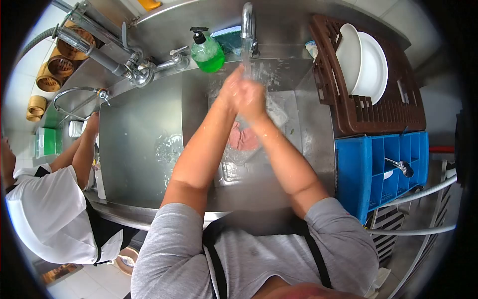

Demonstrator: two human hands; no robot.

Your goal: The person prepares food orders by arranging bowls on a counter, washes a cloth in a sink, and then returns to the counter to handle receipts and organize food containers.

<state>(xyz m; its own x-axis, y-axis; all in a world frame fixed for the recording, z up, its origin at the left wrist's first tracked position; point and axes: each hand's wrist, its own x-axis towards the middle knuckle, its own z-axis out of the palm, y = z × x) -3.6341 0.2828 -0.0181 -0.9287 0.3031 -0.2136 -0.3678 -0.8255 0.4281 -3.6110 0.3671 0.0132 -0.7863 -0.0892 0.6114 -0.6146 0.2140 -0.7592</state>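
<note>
Both of my hands are together under the running faucet (pixel 247 30), over the right basin of a steel sink (pixel 318 144). My left hand (pixel 230 89) presses against my right hand (pixel 252 99), which is smeared by motion. The fingers of both are too blurred to show whether they are open or closed, and I make out no object between them. Beneath them in the basin lie a pink cloth (pixel 242 138) and a whitish cloth (pixel 277 113), partly hidden by my wrists, in what looks like a clear plastic tray (pixel 294 102).
A green soap bottle (pixel 207 56) stands behind the basin. Water fills the left basin (pixel 134 129). On the right, a brown rack (pixel 348 122) holds white plates (pixel 372 70) above a blue compartment crate (pixel 353 159). A co-worker in white (pixel 55 214) stands at far left.
</note>
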